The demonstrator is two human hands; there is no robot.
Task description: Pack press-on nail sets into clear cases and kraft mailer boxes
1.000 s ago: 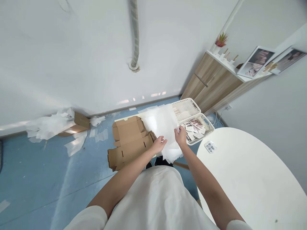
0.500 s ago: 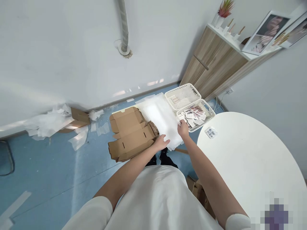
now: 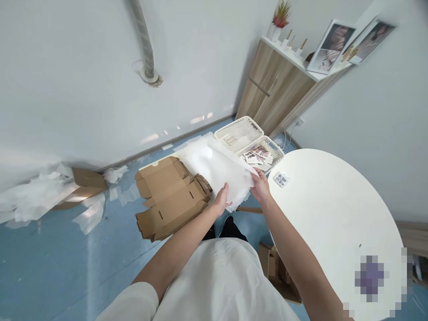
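Observation:
A stack of thin, translucent white packing sheets (image 3: 200, 156) lies in front of me. My right hand (image 3: 261, 185) pinches the near right edge of the top sheet (image 3: 230, 165), which is lifted and curls over. Over the stack's near edge is my left hand (image 3: 222, 199), thumb and fingers apart, holding nothing. Whether it touches the sheets is hard to tell. Left of the stack lie flattened brown cardboard boxes (image 3: 170, 198), one on another.
Two white plastic baskets (image 3: 219, 133) stand behind the stack, one with printed packets (image 3: 256, 156). A round white table (image 3: 334, 200) is at right, bearing a small clear case (image 3: 281, 179). A wood-grain cabinet (image 3: 277, 84) stands behind. Scrap sheets (image 3: 36, 191) cover the floor at left.
My right hand has raised the edge of the top sheet, which lay flat before. My left hand has turned slightly, thumb up. The view has swung to the right.

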